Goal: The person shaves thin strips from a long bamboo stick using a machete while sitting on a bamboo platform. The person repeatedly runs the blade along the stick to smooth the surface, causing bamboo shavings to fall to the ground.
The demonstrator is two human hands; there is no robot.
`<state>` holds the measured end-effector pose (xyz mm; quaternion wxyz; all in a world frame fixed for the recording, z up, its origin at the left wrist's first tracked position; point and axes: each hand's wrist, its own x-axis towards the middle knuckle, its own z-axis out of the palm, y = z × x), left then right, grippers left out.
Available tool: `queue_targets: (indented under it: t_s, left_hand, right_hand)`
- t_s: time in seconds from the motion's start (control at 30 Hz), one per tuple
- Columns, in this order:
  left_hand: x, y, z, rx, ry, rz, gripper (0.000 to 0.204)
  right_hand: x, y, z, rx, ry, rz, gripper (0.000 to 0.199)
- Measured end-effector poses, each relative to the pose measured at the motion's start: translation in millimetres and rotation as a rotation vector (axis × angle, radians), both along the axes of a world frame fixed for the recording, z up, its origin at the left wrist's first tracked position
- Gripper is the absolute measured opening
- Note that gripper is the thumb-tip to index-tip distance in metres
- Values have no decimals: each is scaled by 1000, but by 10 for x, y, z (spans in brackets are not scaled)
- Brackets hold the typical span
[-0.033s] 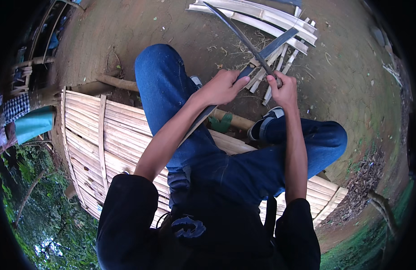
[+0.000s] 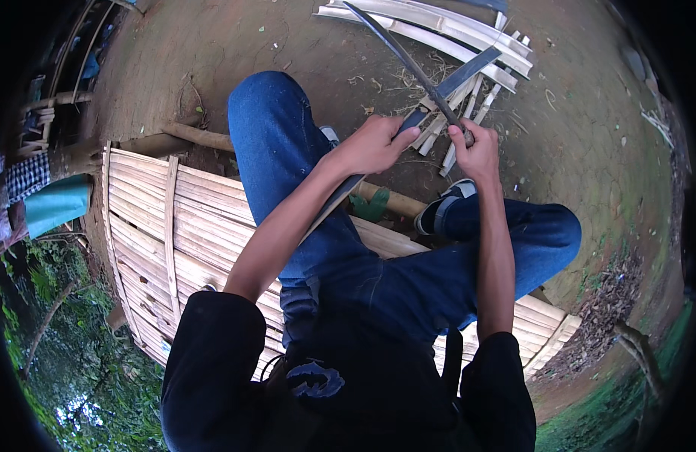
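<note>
- Both hands were busy over the knees: the left hand (image 2: pixel 374 145) was wrapped around a long bamboo strip (image 2: pixel 446 84), fingers curled shut on it, and the right hand (image 2: pixel 476 151) had its fingers closed on the handle of a knife (image 2: pixel 397 45).
- The strip ran from under the left forearm, through the left hand and out ahead over the dirt ground (image 2: pixel 288 38); the blade crossed it just past the knuckles, pointing up and away.
- By my reading, this was the shaving or splitting step, blade set against the strip near where the two hands met (whether the edge had actually bitten in, I could not tell).
- The next move would call for a firm hold by the left hand and a controlled push of the blade away from the body, clear of the left thumb.
- A pile of pale slats (image 2: pixel 438 30) lay on the ground ahead, and the person sat on a bamboo bench (image 2: pixel 175 218), with a shoe (image 2: pixel 442 207) below.
</note>
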<state>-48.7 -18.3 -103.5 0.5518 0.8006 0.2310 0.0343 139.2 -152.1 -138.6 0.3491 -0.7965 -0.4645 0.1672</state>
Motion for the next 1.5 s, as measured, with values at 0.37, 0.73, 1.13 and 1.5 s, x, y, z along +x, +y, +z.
queue_targets:
  t_s: [0.37, 0.73, 1.13, 1.5]
  left_hand:
    - [-82, -102, 137, -117, 27, -7, 39]
    - [-36, -13, 83, -16, 63, 26, 38]
    - [-82, -105, 88, 15, -13, -23, 32]
    - [-39, -87, 46, 40, 64, -40, 32]
  right_hand:
    - [163, -122, -153, 147, 181, -205, 47]
    - [85, -49, 223, -60, -58, -49, 45]
    - [242, -114, 148, -11, 92, -253, 41]
    - [208, -103, 63, -3, -61, -181, 46]
